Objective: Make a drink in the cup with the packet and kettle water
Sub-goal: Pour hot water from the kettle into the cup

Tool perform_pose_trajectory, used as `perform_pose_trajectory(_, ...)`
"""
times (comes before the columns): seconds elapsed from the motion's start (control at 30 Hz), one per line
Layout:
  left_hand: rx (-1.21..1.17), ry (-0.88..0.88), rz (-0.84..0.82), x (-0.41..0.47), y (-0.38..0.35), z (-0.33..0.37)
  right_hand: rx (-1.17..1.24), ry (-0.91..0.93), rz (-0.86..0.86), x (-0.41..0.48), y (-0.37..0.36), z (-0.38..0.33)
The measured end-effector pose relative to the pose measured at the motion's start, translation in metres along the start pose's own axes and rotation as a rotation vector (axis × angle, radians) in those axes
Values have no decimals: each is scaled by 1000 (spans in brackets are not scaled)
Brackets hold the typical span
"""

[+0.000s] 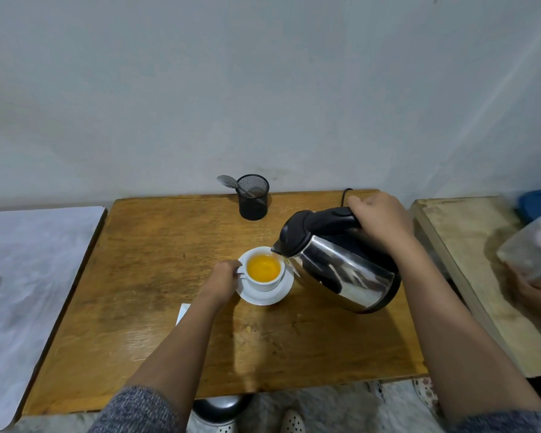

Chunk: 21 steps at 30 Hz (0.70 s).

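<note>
A white cup (264, 284) with orange-yellow liquid stands on a white saucer (267, 296) in the middle of the wooden table (144, 276). My left hand (222, 278) grips the cup's handle at its left side. My right hand (380, 223) is closed on the black handle of a steel kettle (341, 267), which is tilted with its spout over the cup's right rim. A small tag hangs at the cup's right edge by the spout. A white packet (182, 312) lies on the table, partly hidden by my left forearm.
A black mesh holder (253, 196) with a spoon (228, 182) stands at the table's back edge. A black cord (345, 195) runs behind the kettle. A white surface (28, 276) lies to the left, a pale board (469, 264) to the right with another person's hand (531, 290) on a bag.
</note>
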<state>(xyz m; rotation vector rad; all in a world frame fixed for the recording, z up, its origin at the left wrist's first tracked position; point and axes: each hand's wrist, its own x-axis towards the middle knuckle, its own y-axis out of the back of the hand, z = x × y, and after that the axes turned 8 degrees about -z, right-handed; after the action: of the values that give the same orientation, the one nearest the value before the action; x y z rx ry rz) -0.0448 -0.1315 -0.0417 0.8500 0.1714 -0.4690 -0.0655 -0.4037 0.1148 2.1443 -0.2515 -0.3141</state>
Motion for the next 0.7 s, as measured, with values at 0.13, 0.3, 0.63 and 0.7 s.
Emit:
perform_pose_trajectory(0.13, 8, -2, 16, 0, -2, 1, 266, -114, 42, 0, 8, 20)
perform_pose_trajectory(0.3, 0, 26, 37, 3, -8, -1, 604, -231, 172, -3, 13, 41)
perform_pose_trajectory(0.63, -21, 17, 102, 4, -14, -1, 1024, -343, 509, -7, 1, 52)
perform_pose_trajectory(0.7, -23, 11, 112, 4, -15, -2, 1071, -361, 572, -6, -3, 49)
